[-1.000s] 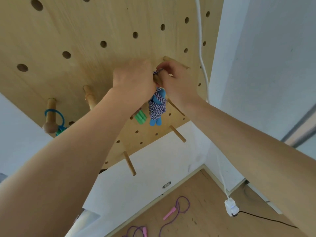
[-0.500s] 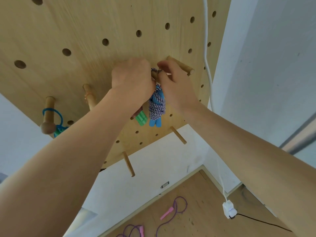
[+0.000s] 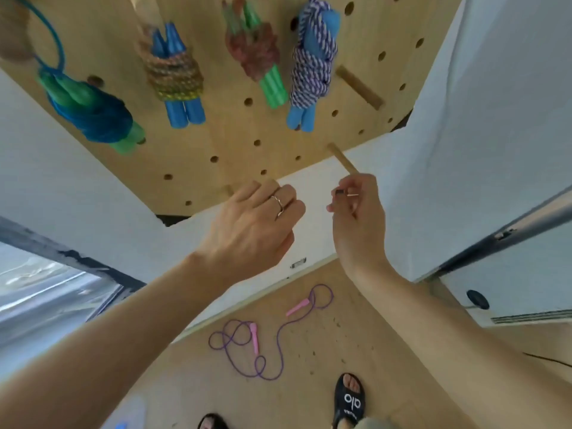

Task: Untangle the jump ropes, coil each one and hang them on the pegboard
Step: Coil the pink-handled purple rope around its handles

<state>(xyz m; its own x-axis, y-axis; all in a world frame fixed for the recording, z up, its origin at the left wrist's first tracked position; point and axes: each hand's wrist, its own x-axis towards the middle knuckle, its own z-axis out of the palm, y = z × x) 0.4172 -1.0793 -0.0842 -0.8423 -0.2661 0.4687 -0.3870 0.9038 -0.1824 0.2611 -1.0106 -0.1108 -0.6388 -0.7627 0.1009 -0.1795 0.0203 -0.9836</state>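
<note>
Left hand: nothing is held by the left hand (image 3: 257, 218) — the fingers are loosely curled, the palm is turned away, and a ring (image 3: 278, 203) is worn.
Right hand: the right hand (image 3: 359, 209) is raised beside it with fingers bent; a small dark shape sits at the fingertips, and whether anything is pinched there cannot be told.
Just above the hands: the lower edge of the pegboard (image 3: 235, 144) is found, with one bare peg (image 3: 342, 157) almost touching the right hand and another bare peg (image 3: 359, 86) higher up.
Hung ropes: four coiled bundles are hung above the hands — a striped blue rope (image 3: 312, 66) nearest the right hand, then a red and green rope (image 3: 257, 54), a yellow-wrapped rope (image 3: 173, 75) and a blue and green rope (image 3: 93, 109) farthest left.
Remaining rope: a purple rope (image 3: 263, 332) with pink handles is left on the floor (image 3: 325, 351), well below the hands, loosely looped and not coiled.
Risk: the peg tips could be struck as the hands are lowered, and a hung bundle could be knocked off; the floor rope's crossed loops could tighten into a knot if pulled by one handle.
Risk underfoot: a sandalled foot (image 3: 349, 397) is placed near the rope, so it could be stepped on.
Room: open floor is seen around the rope; walls close in on both sides.
</note>
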